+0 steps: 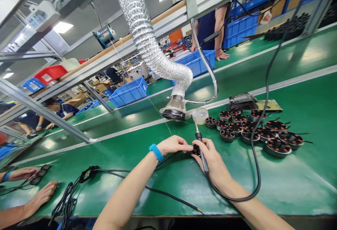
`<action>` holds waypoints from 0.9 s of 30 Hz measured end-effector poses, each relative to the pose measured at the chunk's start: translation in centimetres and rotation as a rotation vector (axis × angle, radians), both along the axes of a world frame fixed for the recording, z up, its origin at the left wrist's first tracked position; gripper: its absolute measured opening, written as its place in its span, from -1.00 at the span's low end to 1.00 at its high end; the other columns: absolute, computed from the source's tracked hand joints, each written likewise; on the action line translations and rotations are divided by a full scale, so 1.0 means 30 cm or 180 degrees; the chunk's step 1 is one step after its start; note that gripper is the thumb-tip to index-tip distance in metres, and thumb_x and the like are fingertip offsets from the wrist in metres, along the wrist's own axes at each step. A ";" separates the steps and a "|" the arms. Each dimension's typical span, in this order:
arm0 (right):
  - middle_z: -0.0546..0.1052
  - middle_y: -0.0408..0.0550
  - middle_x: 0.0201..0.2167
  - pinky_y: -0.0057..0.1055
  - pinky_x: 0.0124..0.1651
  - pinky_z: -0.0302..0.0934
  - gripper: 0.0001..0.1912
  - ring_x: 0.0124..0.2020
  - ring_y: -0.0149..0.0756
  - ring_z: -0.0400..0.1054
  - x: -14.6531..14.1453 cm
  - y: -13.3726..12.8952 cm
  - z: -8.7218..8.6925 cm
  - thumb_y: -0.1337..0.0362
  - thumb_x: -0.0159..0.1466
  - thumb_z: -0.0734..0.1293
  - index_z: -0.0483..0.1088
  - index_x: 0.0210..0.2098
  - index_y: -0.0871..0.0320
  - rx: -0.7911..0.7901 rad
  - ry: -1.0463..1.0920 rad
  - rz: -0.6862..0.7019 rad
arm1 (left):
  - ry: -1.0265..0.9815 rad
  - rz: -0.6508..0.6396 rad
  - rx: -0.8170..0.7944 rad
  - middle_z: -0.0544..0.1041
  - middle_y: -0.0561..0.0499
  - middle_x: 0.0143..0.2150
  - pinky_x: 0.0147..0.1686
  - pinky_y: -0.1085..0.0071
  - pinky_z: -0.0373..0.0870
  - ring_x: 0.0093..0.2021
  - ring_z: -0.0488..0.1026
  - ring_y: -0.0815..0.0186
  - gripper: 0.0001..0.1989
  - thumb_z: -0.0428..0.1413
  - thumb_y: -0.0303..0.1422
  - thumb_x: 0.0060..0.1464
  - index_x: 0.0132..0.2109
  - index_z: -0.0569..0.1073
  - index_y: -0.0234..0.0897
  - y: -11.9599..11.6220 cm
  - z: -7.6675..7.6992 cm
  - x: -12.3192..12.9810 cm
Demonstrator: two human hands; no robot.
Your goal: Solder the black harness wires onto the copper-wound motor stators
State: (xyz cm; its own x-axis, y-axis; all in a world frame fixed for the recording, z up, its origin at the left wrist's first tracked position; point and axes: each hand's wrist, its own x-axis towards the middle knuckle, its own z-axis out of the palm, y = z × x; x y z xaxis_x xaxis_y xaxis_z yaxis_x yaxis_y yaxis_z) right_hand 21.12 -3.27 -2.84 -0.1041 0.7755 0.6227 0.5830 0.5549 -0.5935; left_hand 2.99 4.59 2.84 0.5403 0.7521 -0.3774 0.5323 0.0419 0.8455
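Observation:
My right hand [214,159] is closed around the grip of a soldering iron [202,152], whose tip points up and away from me. Between the fingertips of both hands sits a small motor stator [196,149], dark with copper-coloured windings and mostly covered by the fingers. My left hand [175,145], below a blue wristband [156,152], pinches it from the left side. Just beyond the iron's tip stands a round pale tub [200,115]. Several more motor stators [250,137] with dark rims are grouped to the right.
A fume extraction hood [173,109] hangs from a silver duct over the green bench [147,135]. The iron's black cable loops at right. Black cables [70,196] lie left, beside a co-worker's hands [43,195]. Blue bins [129,93] stand across the bench.

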 end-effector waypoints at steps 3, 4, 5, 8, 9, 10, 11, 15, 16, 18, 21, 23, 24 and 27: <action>0.31 0.07 -0.03 -0.26 -0.16 0.42 -0.65 -0.18 -0.19 0.45 -0.002 0.002 -0.004 0.42 0.33 0.19 0.25 0.10 0.09 -0.0021 -0.0026 0.0018 | 0.0111 0.0005 0.0076 0.45 0.08 -0.54 -0.41 0.45 0.16 -0.47 0.30 0.42 -0.63 0.30 -0.09 -0.13 -0.49 0.49 -0.34 0.007 0.002 0.030; 0.31 0.08 -0.03 -0.26 -0.15 0.42 -0.64 -0.17 -0.19 0.44 -0.003 0.002 -0.005 0.43 0.33 0.19 0.25 0.10 0.09 -0.0036 -0.0041 0.0026 | 0.0180 -0.0038 0.0056 0.45 0.08 -0.55 -0.41 0.45 0.17 -0.47 0.31 0.41 -0.66 0.29 -0.12 -0.12 -0.50 0.49 -0.34 0.009 0.005 0.032; 0.30 0.08 -0.02 -0.26 -0.15 0.42 -0.63 -0.16 -0.18 0.44 -0.004 0.002 -0.005 0.44 0.32 0.19 0.24 0.10 0.09 -0.0051 -0.0055 0.0031 | 0.0277 -0.0105 0.0049 0.45 0.07 -0.55 -0.42 0.45 0.16 -0.49 0.30 0.41 -0.68 0.27 -0.13 -0.11 -0.49 0.50 -0.34 0.010 0.009 0.031; 0.29 0.08 0.00 -0.26 -0.12 0.42 -0.61 -0.13 -0.18 0.43 -0.008 0.001 -0.006 0.48 0.31 0.17 0.23 0.11 0.10 -0.0069 -0.0096 0.0060 | 0.0527 -0.0295 0.0099 0.46 0.07 -0.54 -0.44 0.45 0.15 -0.51 0.28 0.42 -0.71 0.21 -0.16 -0.05 -0.44 0.54 -0.34 0.009 0.022 0.015; 0.29 0.09 0.00 -0.25 -0.12 0.41 -0.60 -0.13 -0.18 0.42 -0.009 0.001 -0.005 0.49 0.30 0.17 0.23 0.11 0.10 -0.0071 -0.0112 0.0071 | 0.0540 -0.0300 0.0115 0.46 0.07 -0.54 -0.43 0.45 0.16 -0.50 0.29 0.42 -0.73 0.21 -0.18 -0.05 -0.43 0.55 -0.34 0.006 0.024 0.009; 0.29 0.08 0.00 -0.25 -0.13 0.41 -0.59 -0.13 -0.18 0.42 -0.009 0.001 -0.005 0.50 0.29 0.17 0.23 0.11 0.10 -0.0077 -0.0126 0.0083 | 0.0509 -0.0267 0.0110 0.47 0.07 -0.52 -0.42 0.45 0.18 -0.48 0.31 0.41 -0.76 0.21 -0.21 -0.07 -0.42 0.55 -0.34 0.004 0.024 0.005; 0.29 0.08 -0.01 -0.25 -0.13 0.41 -0.58 -0.13 -0.18 0.42 -0.009 0.000 -0.005 0.51 0.28 0.16 0.22 0.11 0.10 -0.0086 -0.0137 0.0099 | 0.0449 -0.0203 0.0079 0.48 0.07 -0.51 -0.40 0.45 0.20 -0.46 0.32 0.40 -0.79 0.22 -0.24 -0.10 -0.42 0.55 -0.34 0.001 0.023 0.001; 0.28 0.07 -0.01 -0.26 -0.14 0.41 -0.54 -0.14 -0.18 0.41 -0.008 -0.002 -0.008 0.53 0.26 0.16 0.22 0.11 0.09 -0.0112 -0.0138 0.0139 | 0.0241 0.0295 -0.0134 0.47 0.08 -0.51 -0.41 0.45 0.16 -0.47 0.29 0.43 -0.77 0.30 -0.27 -0.23 -0.45 0.51 -0.35 -0.018 0.017 -0.003; 0.28 0.07 -0.01 -0.25 -0.13 0.41 -0.54 -0.14 -0.17 0.41 -0.008 -0.003 -0.009 0.53 0.26 0.16 0.22 0.11 0.09 -0.0109 -0.0141 0.0145 | 0.0243 0.0414 -0.0174 0.45 0.09 -0.52 -0.44 0.45 0.10 -0.49 0.24 0.45 -0.75 0.31 -0.26 -0.25 -0.47 0.50 -0.35 -0.025 0.018 -0.003; 0.29 0.08 -0.01 -0.24 -0.13 0.41 -0.53 -0.13 -0.16 0.41 -0.010 -0.005 -0.011 0.54 0.25 0.16 0.21 0.12 0.09 -0.0098 -0.0151 0.0161 | 0.0307 0.0502 -0.0249 0.40 0.12 -0.55 -0.50 0.45 -0.02 -0.54 0.15 0.48 -0.73 0.30 -0.22 -0.23 -0.47 0.49 -0.35 -0.040 0.026 -0.003; 0.28 0.09 0.00 -0.22 -0.12 0.41 -0.51 -0.12 -0.15 0.40 -0.013 -0.007 -0.012 0.56 0.24 0.14 0.21 0.13 0.10 -0.0082 -0.0188 0.0198 | 0.0447 0.0231 -0.0321 0.37 0.12 -0.59 -0.53 0.41 -0.09 -0.57 0.10 0.48 -0.69 0.21 -0.14 -0.09 -0.44 0.52 -0.36 -0.063 0.047 -0.003; 0.28 0.10 0.02 -0.21 -0.12 0.41 -0.50 -0.12 -0.15 0.40 -0.015 -0.007 -0.010 0.57 0.23 0.13 0.22 0.12 0.10 -0.0090 -0.0209 0.0207 | 0.0537 0.0065 -0.0256 0.34 0.11 -0.62 -0.52 0.40 -0.09 -0.59 0.09 0.48 -0.64 0.15 -0.10 -0.01 -0.42 0.54 -0.38 -0.075 0.058 -0.002; 0.27 0.10 0.02 -0.21 -0.12 0.41 -0.50 -0.11 -0.14 0.41 -0.016 -0.006 -0.008 0.57 0.23 0.13 0.22 0.12 0.10 -0.0098 -0.0207 0.0209 | 0.0551 0.0057 -0.0203 0.34 0.11 -0.62 -0.52 0.40 -0.09 -0.59 0.09 0.47 -0.62 0.13 -0.10 0.01 -0.42 0.55 -0.39 -0.080 0.062 -0.001; 0.27 0.09 0.00 -0.22 -0.13 0.40 -0.54 -0.14 -0.16 0.41 -0.016 -0.005 -0.001 0.55 0.25 0.15 0.22 0.10 0.11 -0.0165 -0.0148 0.0260 | 0.0427 0.0199 -0.0074 0.38 0.10 -0.59 -0.50 0.42 -0.04 -0.55 0.17 0.46 -0.68 0.17 -0.15 -0.03 -0.41 0.55 -0.38 -0.086 0.061 0.001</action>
